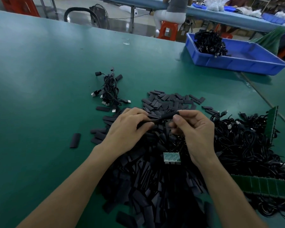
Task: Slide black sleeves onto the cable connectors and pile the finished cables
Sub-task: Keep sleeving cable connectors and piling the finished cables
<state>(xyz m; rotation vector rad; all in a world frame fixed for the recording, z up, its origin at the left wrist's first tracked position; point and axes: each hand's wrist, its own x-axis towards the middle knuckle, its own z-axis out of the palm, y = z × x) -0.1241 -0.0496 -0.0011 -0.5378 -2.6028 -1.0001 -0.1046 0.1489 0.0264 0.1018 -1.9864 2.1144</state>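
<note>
Left hand point(127, 127): near centre, over the sleeve heap; fingers point(139, 112) curled, thumb and forefinger pinching the thin end of a black cable point(152, 121).
Right hand point(195, 134): just right of the left hand; thumb and forefinger pinching the black sleeve point(169, 115), the other fingers curled loosely beneath.
Black sleeve: held above the table point(39, 71) between the two hands, lying roughly level, its left end meeting the cable; whether the connector is inside it cannot be told.
Sleeve heap point(148, 178): a broad spread of flat black sleeves, running from the near edge up past the hands.
Loose sleeve point(75, 140): alone on the table, left of the heap.
Finished cables point(109, 89): a small pile far left of the hands, silver USB plugs showing at its near side.
Cable tangle point(245, 145): a dense black mass just right of the right hand.
Circuit board point(171, 157): small and green, resting on the heap between the wrists.
Green board strips point(260, 186): at the right, beside the tangle.
Blue tray point(237, 61): far right on the table, with a clump of black cables point(209, 43) in its far left corner.
</note>
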